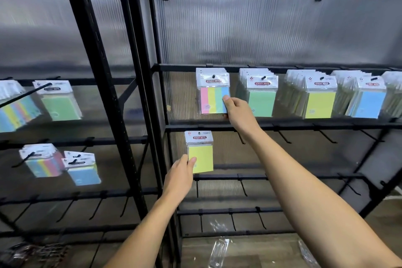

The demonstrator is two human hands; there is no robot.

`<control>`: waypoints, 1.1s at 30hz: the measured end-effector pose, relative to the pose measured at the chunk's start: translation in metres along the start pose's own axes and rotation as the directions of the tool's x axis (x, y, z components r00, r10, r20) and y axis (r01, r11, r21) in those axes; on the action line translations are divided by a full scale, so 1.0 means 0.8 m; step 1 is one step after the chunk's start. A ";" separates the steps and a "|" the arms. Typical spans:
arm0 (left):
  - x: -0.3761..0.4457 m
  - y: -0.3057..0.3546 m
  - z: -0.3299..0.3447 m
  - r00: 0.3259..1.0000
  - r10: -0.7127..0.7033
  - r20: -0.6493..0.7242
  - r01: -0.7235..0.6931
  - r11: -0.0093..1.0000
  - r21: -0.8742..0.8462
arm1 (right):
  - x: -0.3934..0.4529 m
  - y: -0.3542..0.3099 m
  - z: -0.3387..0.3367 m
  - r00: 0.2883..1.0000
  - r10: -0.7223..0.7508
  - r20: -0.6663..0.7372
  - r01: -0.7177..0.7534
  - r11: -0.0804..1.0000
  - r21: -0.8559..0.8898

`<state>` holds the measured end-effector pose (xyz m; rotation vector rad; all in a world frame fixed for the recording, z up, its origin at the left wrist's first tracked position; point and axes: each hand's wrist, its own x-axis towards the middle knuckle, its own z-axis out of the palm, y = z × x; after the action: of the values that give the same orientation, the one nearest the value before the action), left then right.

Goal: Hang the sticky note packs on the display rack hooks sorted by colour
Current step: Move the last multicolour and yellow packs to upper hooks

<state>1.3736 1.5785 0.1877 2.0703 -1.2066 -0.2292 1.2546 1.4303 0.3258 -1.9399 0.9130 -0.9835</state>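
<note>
A person's left hand [181, 167] is pinching a yellow pack [200, 155] awaiting its yellow hook, while the right hand [236, 107] is gripping the hung multicolour pack [214, 95].

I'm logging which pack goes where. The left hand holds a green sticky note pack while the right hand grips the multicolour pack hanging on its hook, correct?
Not quite. In the head view, the pack in the left hand is yellow, not green. The rest holds: the right hand grips the multicolour pack hanging on its hook.

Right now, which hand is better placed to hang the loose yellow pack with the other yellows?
Left. The left hand already grips the yellow pack; the right hand is occupied pinching the multicolour pack on its hook.
</note>
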 end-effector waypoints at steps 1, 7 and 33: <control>0.000 -0.002 0.001 1.000 0.004 0.001 -0.004 1.000 -0.003 | -0.001 0.001 0.001 1.000 -0.009 -0.011 0.009 1.000 -0.019; -0.002 -0.009 0.010 0.999 0.006 0.031 -0.004 0.999 -0.049 | -0.025 0.040 0.011 0.997 0.067 -0.029 -0.071 0.983 -0.169; -0.014 0.250 0.213 0.953 0.257 0.158 -0.213 0.944 -0.251 | -0.153 0.229 -0.235 0.970 0.211 -0.123 -0.223 0.970 -0.093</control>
<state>1.1486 1.4430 0.1936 1.7151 -1.4562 -0.4395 0.9926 1.3928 0.2079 -1.8378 1.2372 -0.9376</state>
